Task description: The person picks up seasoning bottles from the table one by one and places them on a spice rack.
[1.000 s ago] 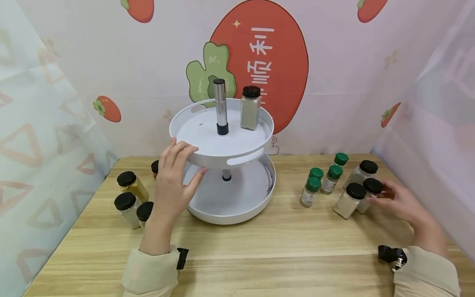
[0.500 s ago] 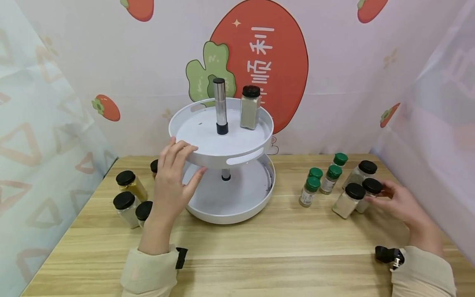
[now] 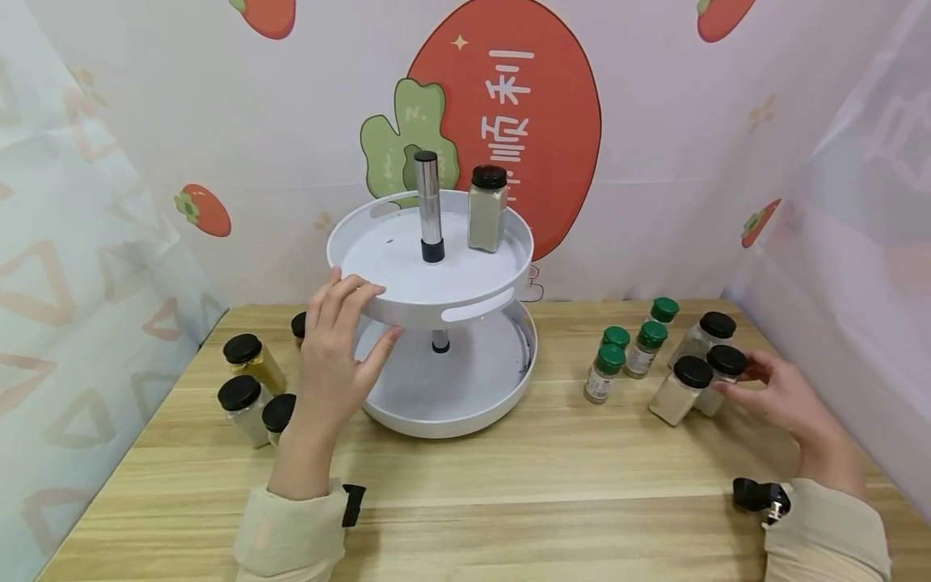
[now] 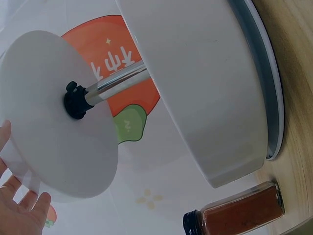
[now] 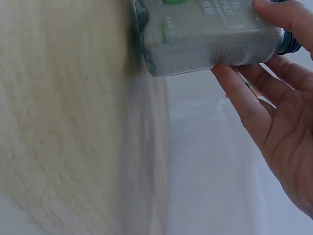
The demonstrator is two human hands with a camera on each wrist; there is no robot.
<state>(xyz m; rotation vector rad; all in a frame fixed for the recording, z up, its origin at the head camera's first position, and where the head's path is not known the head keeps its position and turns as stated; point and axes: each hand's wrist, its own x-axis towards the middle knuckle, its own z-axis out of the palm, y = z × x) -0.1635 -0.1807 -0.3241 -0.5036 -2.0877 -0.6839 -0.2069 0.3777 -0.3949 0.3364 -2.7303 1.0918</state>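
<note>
In the head view my left hand [image 3: 329,368] holds the front-left rim of the upper tray of a white two-tier turntable [image 3: 436,314]. Its fingers lie over the rim and the thumb is below. A black-lidded spice jar [image 3: 487,218] stands on that tray, right of the metal post [image 3: 429,194]. At the right, my right hand [image 3: 789,404] pinches a black-lidded spice jar [image 3: 727,361], partly hidden by a similar jar [image 3: 674,400]. The right wrist view shows the held jar [image 5: 210,44] between thumb and fingers; its label partly reads "PEPPER".
Several green-capped small jars [image 3: 600,380] and another black-lidded jar [image 3: 701,335] stand near my right hand. Black-lidded jars, one with yellow powder [image 3: 254,364], stand on the left. A jar of reddish-brown powder [image 4: 244,210] appears in the left wrist view. Patterned cloth surrounds the wooden table [image 3: 538,509].
The whole head view shifts slightly. Both hands keep their places, the left at the tray rim and the right at the jar; no jar visibly moves on the table.
</note>
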